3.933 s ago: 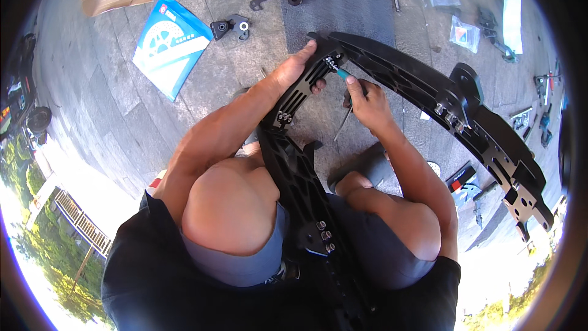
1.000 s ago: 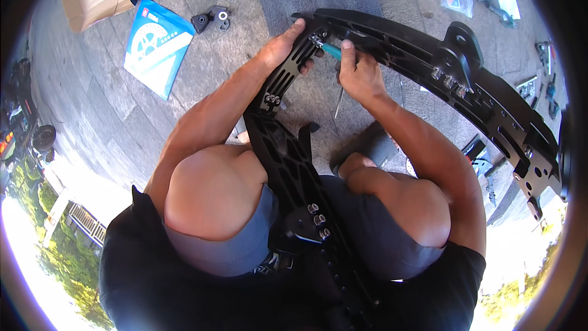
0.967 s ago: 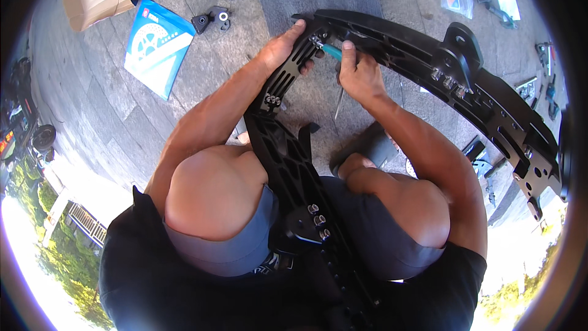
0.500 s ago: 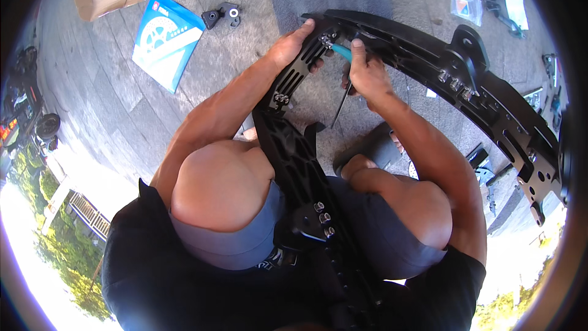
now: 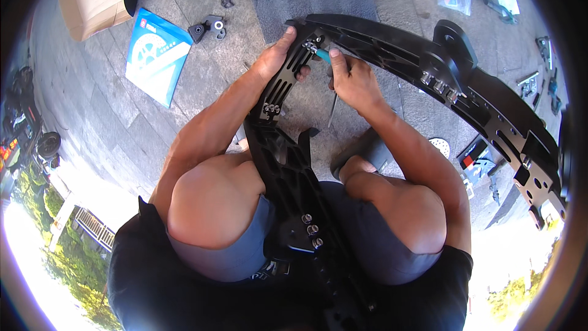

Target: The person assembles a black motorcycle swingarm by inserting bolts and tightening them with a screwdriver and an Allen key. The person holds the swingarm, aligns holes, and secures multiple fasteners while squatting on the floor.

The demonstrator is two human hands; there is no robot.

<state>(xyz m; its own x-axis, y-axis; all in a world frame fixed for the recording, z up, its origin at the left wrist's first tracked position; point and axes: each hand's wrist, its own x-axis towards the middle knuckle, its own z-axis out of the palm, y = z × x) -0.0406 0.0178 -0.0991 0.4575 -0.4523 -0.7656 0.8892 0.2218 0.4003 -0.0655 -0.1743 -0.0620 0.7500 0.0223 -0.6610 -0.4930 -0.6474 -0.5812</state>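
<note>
I have the teal tool (image 5: 323,55) in my right hand (image 5: 355,83), with its tip end at the upper bolts (image 5: 310,44) of the slotted plate (image 5: 282,86). The tool lies up and to the left of my right fingers, its long axis slanting from my thumb toward the bolts, while the plate's length runs from lower left to upper right, so the two cross at an angle. My right thumb presses along the top of the tool; the other fingers curl under it, mostly hidden. A thin rod (image 5: 332,112) points down below that hand, and I cannot tell whether I am pinching it too.

My left hand (image 5: 274,60) comes at the plate from its left side and is wrapped around it, thumb on top near the corner, fingertips showing past the far edge. Both hands are close to the bolts, one on either side; my left thumb is just beside them, and the tool bridges the gap from my right.

The black frame (image 5: 404,46) arcs away to the right from that corner; its other leg runs down between my knees. The lower bolts (image 5: 271,109) are well apart from the tool.
</note>
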